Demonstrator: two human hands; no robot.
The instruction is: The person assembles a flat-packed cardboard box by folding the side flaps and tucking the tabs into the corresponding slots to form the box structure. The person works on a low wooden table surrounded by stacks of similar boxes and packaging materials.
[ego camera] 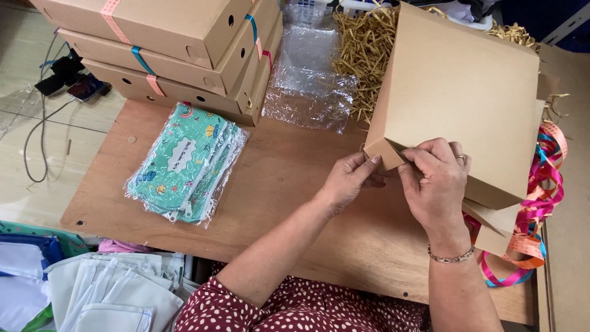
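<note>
Cardboard box (458, 92) stands tilted on the wooden table (276, 178), its lower corner pinched by both hands: left hand (349, 178) grips the corner flap, right hand (437, 181) closes over the edge. Paper shred (362, 49) lies behind, ribbons (541, 184) to the right, green pouches (184, 163) to the left.

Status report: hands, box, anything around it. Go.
Left hand and right hand both pinching corner of flat brown cardboard box. Curled coloured ribbons alongside, not blocking.
</note>
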